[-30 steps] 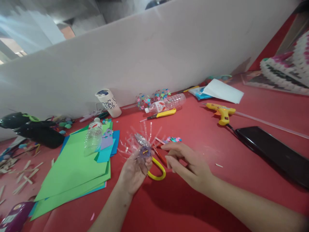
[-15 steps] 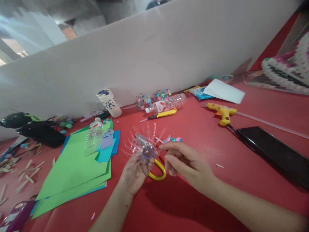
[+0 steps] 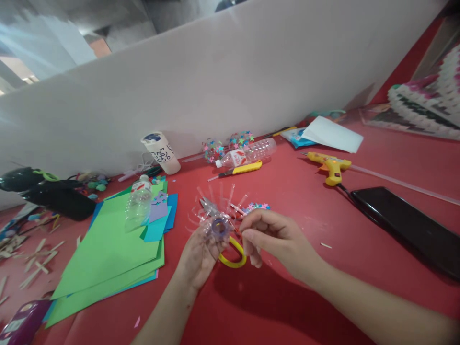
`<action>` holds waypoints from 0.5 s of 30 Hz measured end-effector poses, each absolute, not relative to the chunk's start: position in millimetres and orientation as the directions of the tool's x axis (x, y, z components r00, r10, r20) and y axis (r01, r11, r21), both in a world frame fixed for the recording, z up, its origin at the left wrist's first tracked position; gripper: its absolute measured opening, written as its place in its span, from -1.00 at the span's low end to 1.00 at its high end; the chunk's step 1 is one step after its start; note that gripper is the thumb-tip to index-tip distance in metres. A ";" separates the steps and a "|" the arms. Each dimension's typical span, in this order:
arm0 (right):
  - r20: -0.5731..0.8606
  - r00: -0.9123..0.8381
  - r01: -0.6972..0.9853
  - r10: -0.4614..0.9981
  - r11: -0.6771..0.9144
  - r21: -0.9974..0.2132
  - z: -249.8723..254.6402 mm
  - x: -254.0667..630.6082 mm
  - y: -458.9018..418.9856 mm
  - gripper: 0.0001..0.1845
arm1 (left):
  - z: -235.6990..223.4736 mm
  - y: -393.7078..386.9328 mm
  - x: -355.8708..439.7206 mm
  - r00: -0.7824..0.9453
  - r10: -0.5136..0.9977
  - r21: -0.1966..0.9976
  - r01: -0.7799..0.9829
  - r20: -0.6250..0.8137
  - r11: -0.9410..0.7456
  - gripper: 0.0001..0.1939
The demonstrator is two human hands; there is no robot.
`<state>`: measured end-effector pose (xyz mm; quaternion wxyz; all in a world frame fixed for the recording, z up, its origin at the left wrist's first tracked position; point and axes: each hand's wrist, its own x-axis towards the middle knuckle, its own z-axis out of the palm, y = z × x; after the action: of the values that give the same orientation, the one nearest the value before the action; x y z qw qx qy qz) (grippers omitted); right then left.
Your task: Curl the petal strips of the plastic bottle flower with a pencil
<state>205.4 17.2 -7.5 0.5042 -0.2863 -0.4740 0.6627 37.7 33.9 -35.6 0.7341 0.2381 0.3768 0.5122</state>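
Note:
My left hand (image 3: pixel 199 257) is closed around the neck of a cut clear plastic bottle top (image 3: pixel 216 220), whose wall is slit into thin strips that fan outward. The round bottle mouth faces the camera. My right hand (image 3: pixel 275 238) pinches one strip at the right side of the piece between thumb and forefinger. Yellow-handled scissors (image 3: pixel 234 254) lie on the red table (image 3: pixel 287 201) just beneath both hands. A small heap of coloured foam stars (image 3: pixel 257 207) lies right behind my right hand.
Green and blue sheets (image 3: pixel 108 249) with a clear bottle (image 3: pixel 138 206) lie left. A yellow glue gun (image 3: pixel 328 166), black phone (image 3: pixel 402 225), utility knife (image 3: pixel 241 169), another bottle (image 3: pixel 247 153), a white cup (image 3: pixel 161 152) and white paper (image 3: pixel 332 135) sit further back by the white partition.
My right hand has curled in and moved left onto a strip of the bottle piece. The left hand has turned the piece so its mouth faces me more.

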 end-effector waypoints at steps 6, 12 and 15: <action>0.105 -0.371 -0.470 0.923 -0.089 -0.878 -11.3 206.5 18.9 -0.90 | -29.9 35.2 40.1 0.142 0.930 0.743 -0.567 -0.339 0.357 -0.76; 0.050 -0.417 -0.429 0.908 -0.147 -0.891 -9.7 205.8 18.0 -0.86 | -31.3 35.7 38.2 0.136 0.928 0.727 -0.586 -0.346 0.357 -0.78; 0.034 -0.396 -0.380 0.918 -0.130 -0.916 -9.2 205.6 18.9 -0.86 | -33.0 36.1 37.3 0.134 0.926 0.717 -0.597 -0.354 0.360 -0.80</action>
<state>205.6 18.9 -9.2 0.4674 -0.2891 -0.4652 0.6939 37.3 36.1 -33.0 0.7238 0.2077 0.3954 0.5260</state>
